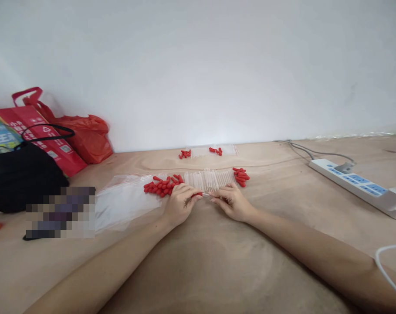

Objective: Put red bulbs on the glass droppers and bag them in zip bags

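Left hand (181, 204) pinching one red piece (199, 194), right hand (234, 204) pinching one white stick (206, 195), four red piles (160, 187), one black bag (24, 176), contents hidden

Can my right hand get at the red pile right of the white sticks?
Probably yes: the red pile lies just beyond your right hand, with nothing visible in between. It seems to pinch a thin white piece, though, so it would likely need to let go first.

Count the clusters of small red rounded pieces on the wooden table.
4: large red cluster by the left hand, smaller cluster beyond the right hand, back left cluster and back right cluster. Hands may hide more.
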`<state>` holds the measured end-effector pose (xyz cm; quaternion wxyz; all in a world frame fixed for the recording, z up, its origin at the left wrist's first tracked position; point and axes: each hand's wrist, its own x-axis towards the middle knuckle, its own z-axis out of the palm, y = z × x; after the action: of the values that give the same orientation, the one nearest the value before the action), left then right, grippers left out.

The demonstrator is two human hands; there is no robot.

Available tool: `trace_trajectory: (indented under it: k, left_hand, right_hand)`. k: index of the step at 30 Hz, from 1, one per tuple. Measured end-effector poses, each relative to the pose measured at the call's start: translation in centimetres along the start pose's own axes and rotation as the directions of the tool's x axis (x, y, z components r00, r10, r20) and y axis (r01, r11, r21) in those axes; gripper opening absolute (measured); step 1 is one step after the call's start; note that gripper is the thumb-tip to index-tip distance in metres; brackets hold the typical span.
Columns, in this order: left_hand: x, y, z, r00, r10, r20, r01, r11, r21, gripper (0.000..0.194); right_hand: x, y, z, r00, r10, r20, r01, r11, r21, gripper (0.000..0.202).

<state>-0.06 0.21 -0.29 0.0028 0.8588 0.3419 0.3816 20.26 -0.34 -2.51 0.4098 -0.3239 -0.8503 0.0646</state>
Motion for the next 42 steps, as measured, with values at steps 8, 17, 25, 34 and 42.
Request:
trace_trajectory:
  k: [8, 17, 25, 34, 42]
  left_hand:
    - [-0.1, 0.3, -0.1, 0.996, 0.08, 0.05, -0.078, 0.997, -0.026, 0.013]
    - [-0.2, 0.3, 0.1, 0.987, 0.131, 0.095, -0.133, 0.991, 0.009, 0.017]
    - [0.0, 0.6, 0.0, 0.985, 0.126, 0.121, -0.132, 0.99, 0.044, 0.019]
    - [0.0, 0.9, -0.1, 0.973, 0.171, 0.154, -0.177, 0.984, 0.027, 0.02]
    - [0.1, 1.0, 0.0, 0.973, 0.179, 0.148, -0.185, 0.982, 0.027, 0.018]
  right_hand:
    - [0.2, 0.9, -0.6, 0.985, -0.159, 0.073, 0.169, 0.975, -0.146, 0.018]
    - [0.3, 1.3, -0.9, 0.968, -0.206, 0.142, 0.234, 0.946, -0.226, 0.02]
    - [0.1, 0.8, -0.8, 0.974, -0.193, 0.115, 0.216, 0.947, -0.238, 0.02]
    - [0.3, -0.2, -1.0, 0.971, -0.194, 0.138, 0.224, 0.94, -0.256, 0.022]
    - [0.3, -0.7, -0.7, 0.976, -0.154, 0.155, 0.192, 0.942, -0.275, 0.025]
